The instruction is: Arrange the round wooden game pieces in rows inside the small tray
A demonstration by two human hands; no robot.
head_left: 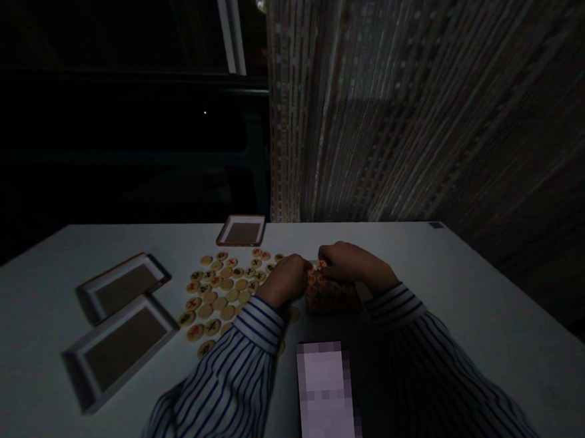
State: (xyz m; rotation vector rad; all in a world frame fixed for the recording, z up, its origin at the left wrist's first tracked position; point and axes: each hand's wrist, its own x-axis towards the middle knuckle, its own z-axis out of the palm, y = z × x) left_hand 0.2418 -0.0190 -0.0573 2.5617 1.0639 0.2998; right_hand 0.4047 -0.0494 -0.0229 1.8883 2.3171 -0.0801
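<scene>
Both hands meet over a small stack of round wooden game discs (pixel 327 291) on a white table (pixel 479 313). My left hand (pixel 285 277) curls around the stack's left side, fingers closed against it. My right hand (pixel 350 263) grips it from the right and above. Both arms wear striped shirt sleeves. To the left, several loose tan discs (pixel 224 287) with red and dark markings lie scattered flat on the table. The room is dim.
Two shallow rectangular trays (pixel 119 284) (pixel 118 344) lie at the left of the table. A smaller square tray (pixel 242 230) sits at the far edge. A blurred bright rectangle (pixel 325 397) lies near me. A patterned curtain (pixel 415 104) hangs behind the table.
</scene>
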